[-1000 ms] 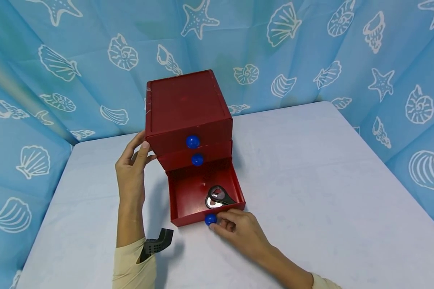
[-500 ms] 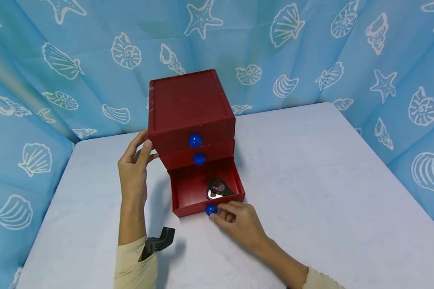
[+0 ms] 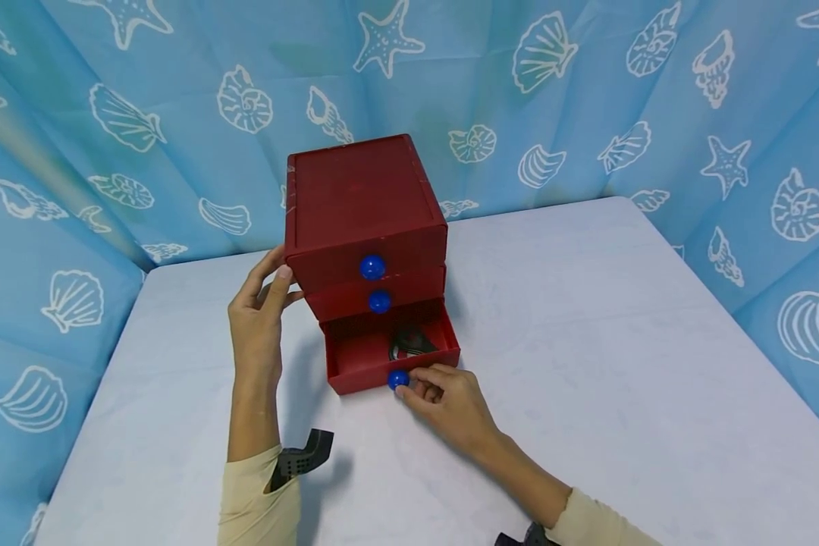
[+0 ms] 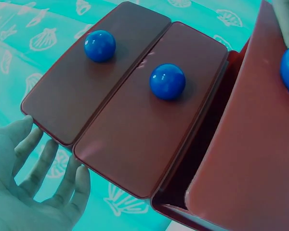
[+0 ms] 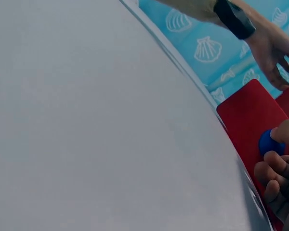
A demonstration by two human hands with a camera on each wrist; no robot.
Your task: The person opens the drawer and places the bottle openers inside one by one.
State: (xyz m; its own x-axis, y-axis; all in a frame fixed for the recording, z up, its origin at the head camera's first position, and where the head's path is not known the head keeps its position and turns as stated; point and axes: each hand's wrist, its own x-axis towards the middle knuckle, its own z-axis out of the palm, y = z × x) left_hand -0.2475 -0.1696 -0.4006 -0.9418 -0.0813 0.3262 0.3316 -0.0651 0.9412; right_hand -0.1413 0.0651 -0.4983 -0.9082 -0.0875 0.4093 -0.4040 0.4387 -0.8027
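Observation:
A dark red cabinet of three stacked drawers stands toward the back of the table, tilting nothing over. My left hand rests fingertips and thumb along its left side, fingers spread in the left wrist view. The bottom drawer is partly pulled out. Its blue knob is pinched between thumb and forefinger of my right hand; the other fingers curl below, as the right wrist view shows. Inside that drawer lies a black looped item with pale, glossy parts, its front end hidden behind the drawer front.
The upper drawers are closed, with a blue top knob and a blue middle knob. A white cloth covers the table. Behind and beside it hangs a blue shell-patterned curtain.
My right hand has pushed the bottom drawer inward by its knob, so less of the drawer and of the black item shows. My left hand has stayed at the cabinet's side.

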